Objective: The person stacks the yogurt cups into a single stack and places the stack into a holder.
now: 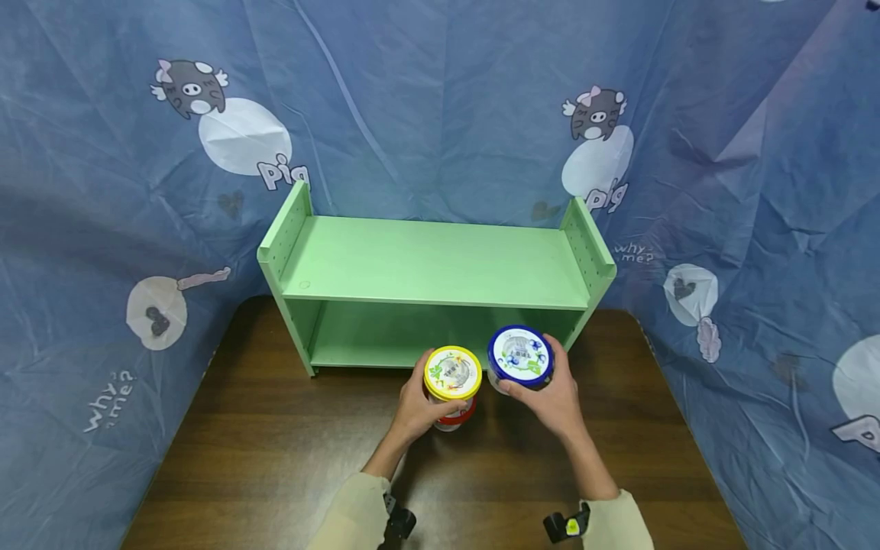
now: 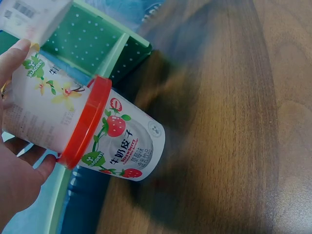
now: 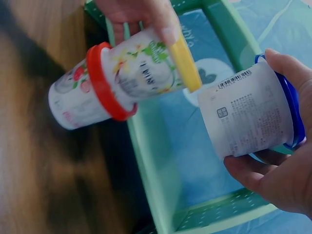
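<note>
My left hand [image 1: 415, 406] grips a yellow-lidded paper tub [image 1: 453, 372] with vanilla flowers printed on its side. Right beneath it is a red-lidded strawberry tub [image 2: 127, 139], so the two form a stack. Whether the lower tub touches the table cannot be told. My right hand [image 1: 558, 401] holds a blue-lidded tub [image 1: 520, 356] with blueberries on its lid, thumb on the near side and fingers round the far side. In the right wrist view, the blue-lidded tub's white base [image 3: 243, 112] faces the stack, close to the yellow lid [image 3: 185, 63].
A green two-tier shelf [image 1: 433, 260] stands on the brown wooden table [image 1: 316, 458], just behind the tubs. Its side panels rise above the upper board. Blue printed cloth [image 1: 426, 99] hangs behind and at both sides.
</note>
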Demonstrator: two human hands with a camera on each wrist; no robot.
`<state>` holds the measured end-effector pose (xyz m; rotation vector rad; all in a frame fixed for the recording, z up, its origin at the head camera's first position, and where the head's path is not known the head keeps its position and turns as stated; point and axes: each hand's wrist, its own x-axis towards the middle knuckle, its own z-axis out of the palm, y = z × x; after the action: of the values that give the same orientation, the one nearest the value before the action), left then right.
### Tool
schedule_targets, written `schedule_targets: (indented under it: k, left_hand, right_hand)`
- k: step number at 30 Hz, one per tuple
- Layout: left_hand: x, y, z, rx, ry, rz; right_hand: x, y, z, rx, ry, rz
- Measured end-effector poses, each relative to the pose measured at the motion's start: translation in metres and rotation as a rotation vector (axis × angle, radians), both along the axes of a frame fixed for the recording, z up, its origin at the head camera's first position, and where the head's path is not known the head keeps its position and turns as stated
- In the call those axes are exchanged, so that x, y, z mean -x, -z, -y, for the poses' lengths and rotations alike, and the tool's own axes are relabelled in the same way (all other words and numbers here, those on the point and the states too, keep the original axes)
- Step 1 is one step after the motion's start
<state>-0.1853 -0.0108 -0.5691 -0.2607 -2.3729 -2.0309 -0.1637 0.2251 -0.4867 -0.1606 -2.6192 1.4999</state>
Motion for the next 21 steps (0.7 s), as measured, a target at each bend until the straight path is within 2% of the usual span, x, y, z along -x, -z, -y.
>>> schedule_targets:
  k: [10,21]
  left_hand:
    - [-0.001,-0.001,0.001,0.021,-0.003,0.002]
    - [-0.002,-0.001,0.003,0.035,0.013,0.017]
  right_hand:
    - [0.000,-0.024,0.018,0.042,-0.076,-0.039]
    - [0.006,-0.031,0.037,0.066,-0.153,-0.055]
